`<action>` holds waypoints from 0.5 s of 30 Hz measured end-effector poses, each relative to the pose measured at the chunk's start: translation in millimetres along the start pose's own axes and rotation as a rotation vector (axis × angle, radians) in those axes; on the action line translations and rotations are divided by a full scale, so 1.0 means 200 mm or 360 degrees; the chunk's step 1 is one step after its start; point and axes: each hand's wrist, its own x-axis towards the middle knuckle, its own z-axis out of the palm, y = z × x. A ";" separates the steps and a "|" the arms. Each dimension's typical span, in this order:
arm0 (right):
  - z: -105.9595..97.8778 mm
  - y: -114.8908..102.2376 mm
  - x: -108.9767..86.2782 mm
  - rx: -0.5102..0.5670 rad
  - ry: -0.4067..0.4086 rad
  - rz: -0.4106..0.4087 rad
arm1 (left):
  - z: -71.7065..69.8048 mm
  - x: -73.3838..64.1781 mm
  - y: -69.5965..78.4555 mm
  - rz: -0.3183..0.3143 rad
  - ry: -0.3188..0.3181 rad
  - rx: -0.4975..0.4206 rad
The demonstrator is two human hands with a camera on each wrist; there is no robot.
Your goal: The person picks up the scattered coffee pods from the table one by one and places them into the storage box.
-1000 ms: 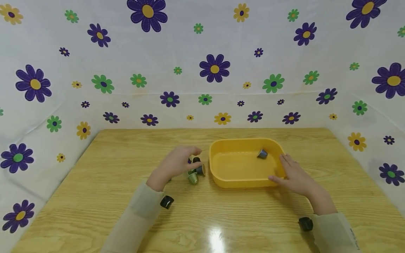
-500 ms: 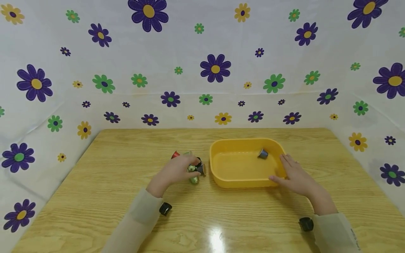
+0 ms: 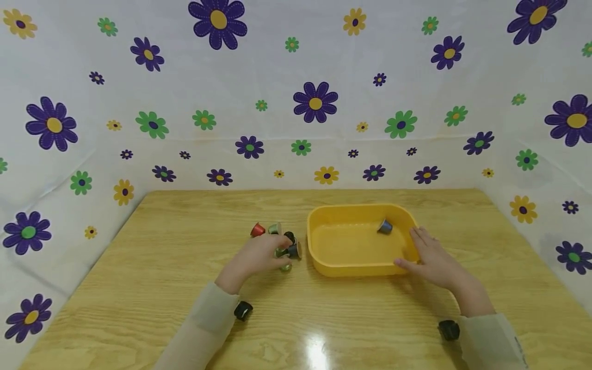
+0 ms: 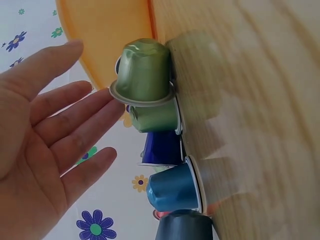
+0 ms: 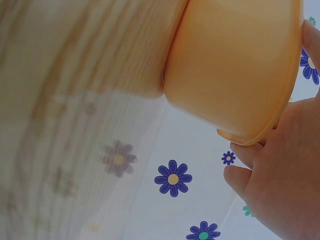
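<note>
My left hand (image 3: pixel 252 259) hovers palm-down over a cluster of coffee capsules left of the yellow bin (image 3: pixel 353 270). In the left wrist view its fingers are extended and spread, with nothing in the palm. Fingertips are right at the rim of a green capsule (image 4: pixel 145 72). Beyond it stand a paler green capsule (image 4: pixel 155 118), a dark blue one (image 4: pixel 162 148), a teal one (image 4: pixel 172 187) and a slate one (image 4: pixel 185 227). My right hand (image 3: pixel 430 259) rests on the bin's near right corner, thumb on the front rim, straight fingers on the right side.
Inside the bin a blue capsule (image 3: pixel 385 226) lies toward the far right. A red capsule (image 3: pixel 258 230) and a pale green capsule (image 3: pixel 275 228) lie behind my left hand on the wooden table (image 3: pixel 361 318). A flowered white cloth (image 3: pixel 222 108) encloses the back and sides.
My left hand has drawn back and lowered toward the near side of the cluster, uncovering the red and pale green capsules. The right hand and bin have stayed put.
</note>
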 end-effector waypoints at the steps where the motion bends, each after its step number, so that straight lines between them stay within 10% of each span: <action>1: 0.00 0.00 0.00 0.0000 -0.0003 0.0003 | 0.00 0.00 0.00 -0.0005 0.0000 -0.0004; 15: 0.02 -0.01 -0.01 0.0006 0.0015 -0.0019 | 0.01 -0.02 -0.01 0.0044 -0.0023 0.0022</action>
